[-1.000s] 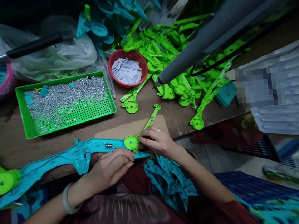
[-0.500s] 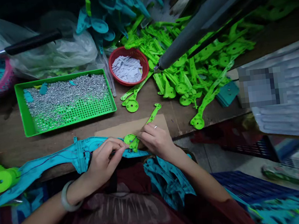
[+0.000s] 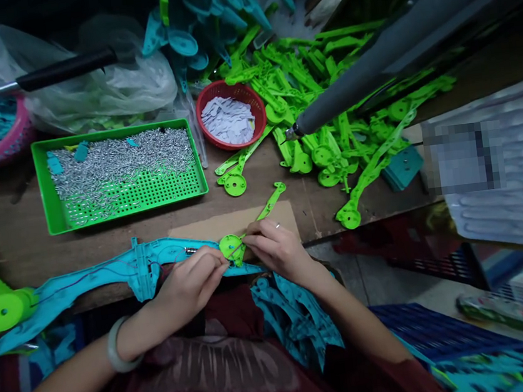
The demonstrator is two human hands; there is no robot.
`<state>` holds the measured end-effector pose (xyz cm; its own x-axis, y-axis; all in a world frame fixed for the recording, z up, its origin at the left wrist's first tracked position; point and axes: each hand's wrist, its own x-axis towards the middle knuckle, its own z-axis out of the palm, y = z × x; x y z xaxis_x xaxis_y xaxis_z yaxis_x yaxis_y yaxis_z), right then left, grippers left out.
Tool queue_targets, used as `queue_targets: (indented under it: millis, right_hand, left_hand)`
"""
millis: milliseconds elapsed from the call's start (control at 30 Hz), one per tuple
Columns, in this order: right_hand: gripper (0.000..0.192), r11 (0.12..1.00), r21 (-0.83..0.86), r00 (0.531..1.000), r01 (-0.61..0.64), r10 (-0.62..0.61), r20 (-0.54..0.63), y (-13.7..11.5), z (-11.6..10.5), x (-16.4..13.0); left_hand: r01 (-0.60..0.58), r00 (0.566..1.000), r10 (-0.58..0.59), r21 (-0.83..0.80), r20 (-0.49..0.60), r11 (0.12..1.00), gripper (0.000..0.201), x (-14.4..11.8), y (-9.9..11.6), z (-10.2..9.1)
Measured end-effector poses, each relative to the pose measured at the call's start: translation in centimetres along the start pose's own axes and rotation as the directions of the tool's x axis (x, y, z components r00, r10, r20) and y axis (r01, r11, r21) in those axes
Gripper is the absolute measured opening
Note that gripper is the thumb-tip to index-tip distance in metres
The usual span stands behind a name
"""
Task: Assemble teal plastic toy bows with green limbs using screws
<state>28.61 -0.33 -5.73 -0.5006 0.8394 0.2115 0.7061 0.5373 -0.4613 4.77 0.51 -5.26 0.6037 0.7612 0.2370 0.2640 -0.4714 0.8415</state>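
Observation:
A long blue plastic part (image 3: 95,273) lies along the table's near edge, with a thin wire running along it. On its right end sits a lime-green arm with a round disc (image 3: 231,247); its narrow end points up and right. My left hand (image 3: 197,272) is closed in a pinch at the disc's lower left. Opposite, my right hand (image 3: 274,245) pinches at the disc's right edge. A thin dark wire (image 3: 236,248) stretches over the disc between both sets of fingertips. Beside my left hand, a small dark, shiny coil-like piece (image 3: 191,250) shows on the blue part.
A green tray (image 3: 126,214) of small metal screws stands behind the hands. Right of it is a red basket (image 3: 206,133) of white slips. Lime-green parts (image 3: 315,83) are heaped behind, under a hanging power screwdriver (image 3: 326,103). Blue parts (image 3: 299,317) lie by my lap.
The view has shifted slightly. My hands stay at the disc, their fingertips a little changed, and the coil-like piece beside my left hand now shows.

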Motion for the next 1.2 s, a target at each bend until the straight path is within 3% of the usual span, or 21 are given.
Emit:
queue_targets:
  millis: [167,367,433,500,600,667,900,1033,1200]
  right_hand:
    - [0.009,0.998,0.022,0.998,-0.06,0.059,0.038,-0.2,-0.4,0.6]
    - [0.011,0.971,0.076,0.952,-0.227,0.205,0.228,-0.1,-1.3,2.1]
    - [0.013,0.956,0.069,0.918,-0.285,0.251,0.307,0.0,-1.6,2.7]
    - [0.014,0.948,0.06,0.895,-0.313,0.274,0.351,0.1,-1.9,3.2]
    - [0.011,0.946,0.123,0.891,-0.3,0.232,0.389,0.4,-2.2,3.6]
    - [0.009,0.944,0.191,0.902,-0.268,0.176,0.394,0.7,-2.3,3.7]
    - [0.013,0.974,0.202,0.967,-0.102,0.05,0.25,1.2,-1.1,2.0]
    - [0.021,0.992,0.112,0.997,0.058,-0.064,0.05,1.5,0.0,0.6]
    - [0.021,0.993,0.045,0.994,0.105,-0.104,-0.021,1.6,0.7,0.1]
  left_hand:
    - [0.037,0.993,-0.049,-0.108,-0.106,0.993,0.011,0.4,0.3,-0.2]
    - [-0.043,0.999,0.04,-0.115,-0.032,0.992,0.011,0.4,0.6,0.2]
    - [-0.011,1.0,0.011,0.017,-0.029,1.0,0.008,0.2,0.9,0.5]
    - [0.051,0.999,-0.047,0.252,-0.021,0.966,0.008,0.0,1.1,0.6]
    - [0.038,0.998,-0.062,0.579,0.022,0.815,0.013,-0.2,1.3,0.7]
    - [-0.004,0.999,-0.031,0.653,0.042,0.758,0.017,-0.1,1.0,0.5]
    - [-0.009,0.997,0.041,0.461,-0.059,0.887,0.022,0.3,-0.3,-0.2]
    - [0.081,0.995,-0.034,0.547,-0.095,0.833,0.033,0.3,-0.4,-0.5]
    - [-0.013,0.998,0.034,0.383,-0.047,0.924,0.018,0.1,0.6,-0.5]
